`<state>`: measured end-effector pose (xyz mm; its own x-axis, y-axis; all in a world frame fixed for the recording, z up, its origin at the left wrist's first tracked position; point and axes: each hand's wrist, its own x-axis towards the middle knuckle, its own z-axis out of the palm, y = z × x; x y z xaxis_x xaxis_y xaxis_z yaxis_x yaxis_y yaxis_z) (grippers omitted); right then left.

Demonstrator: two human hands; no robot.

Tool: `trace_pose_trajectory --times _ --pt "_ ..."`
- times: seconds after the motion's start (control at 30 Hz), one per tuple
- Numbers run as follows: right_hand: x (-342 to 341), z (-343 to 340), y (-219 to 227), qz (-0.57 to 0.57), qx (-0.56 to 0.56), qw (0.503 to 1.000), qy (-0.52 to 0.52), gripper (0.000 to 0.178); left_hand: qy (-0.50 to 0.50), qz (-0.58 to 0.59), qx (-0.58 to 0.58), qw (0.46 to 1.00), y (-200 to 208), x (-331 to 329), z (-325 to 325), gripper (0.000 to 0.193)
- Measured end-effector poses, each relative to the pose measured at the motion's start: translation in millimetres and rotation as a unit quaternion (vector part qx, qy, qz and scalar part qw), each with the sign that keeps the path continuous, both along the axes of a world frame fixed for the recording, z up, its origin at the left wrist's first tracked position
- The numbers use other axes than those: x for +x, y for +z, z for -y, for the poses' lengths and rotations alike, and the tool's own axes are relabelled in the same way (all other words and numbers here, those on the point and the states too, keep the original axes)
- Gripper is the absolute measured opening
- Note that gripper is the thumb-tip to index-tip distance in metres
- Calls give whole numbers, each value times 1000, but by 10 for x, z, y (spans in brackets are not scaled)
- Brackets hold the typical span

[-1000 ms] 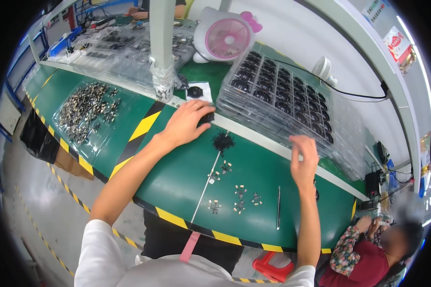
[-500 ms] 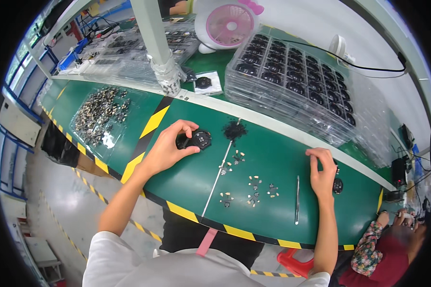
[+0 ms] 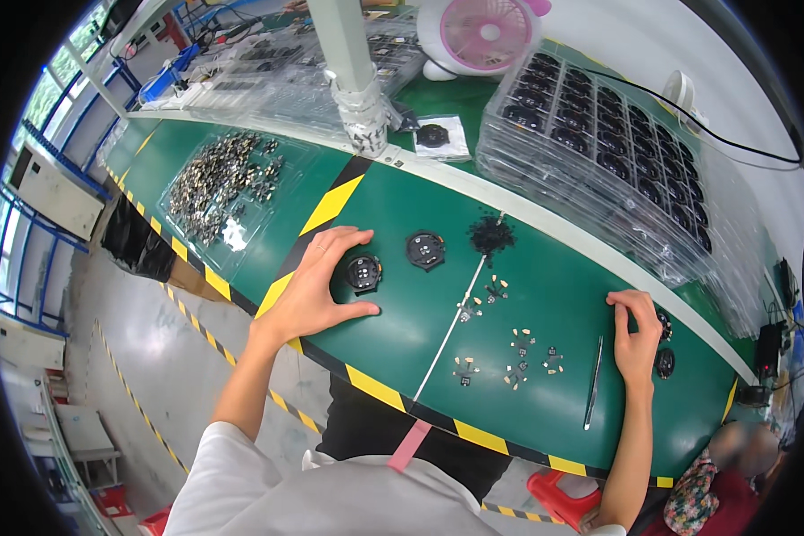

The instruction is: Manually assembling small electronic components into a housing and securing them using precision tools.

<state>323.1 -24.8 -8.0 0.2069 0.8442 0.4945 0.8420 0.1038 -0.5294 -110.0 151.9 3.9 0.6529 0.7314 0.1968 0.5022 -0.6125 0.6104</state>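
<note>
My left hand lies open on the green table, its thumb and fingers spread on either side of a round black watch case. Whether the fingertips touch that case I cannot tell. Just to its right sits a second black watch case, apart from the hand. On the right side my right hand rests on the table with loosely curled fingers; a gap shows between thumb and forefinger, and nothing is visible in it. Beside it lie metal tweezers and a small black round part; another round part is partly hidden by the hand.
Several small dark parts with pale tabs lie mid-table near a heap of black bits. A clear tray of small metal parts is at left. Behind the ledge stand stacked clear trays, a post and a pink-white fan.
My left hand has shifted left and nearer, and the two watch cases, close together before, now lie apart. The view has shifted too. My right hand stays near the tweezers.
</note>
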Motion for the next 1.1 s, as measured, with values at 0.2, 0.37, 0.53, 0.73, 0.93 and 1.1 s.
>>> trace_pose_trajectory --times 0.2,0.37,0.53,0.73,0.93,1.1 --pt "10 4 -35 0 -17 1000 -10 14 -21 69 -32 997 -4 -46 -47 93" --pt "15 -16 -39 -6 -30 999 -16 15 -17 71 -24 997 -21 -64 -68 72" --pt "15 -10 -54 -27 -42 998 -29 12 1 117 -30 993 -134 -122 -154 44" --pt "23 8 -68 -9 -30 999 -20 14 48 162 -99 981 -113 -87 -61 32" --pt "-340 93 176 47 -41 998 -30 15 72 163 -79 981 -213 -78 -74 29" --pt "-1231 476 417 23 -98 990 94 26 59 196 -116 972 -132 -107 12 13"
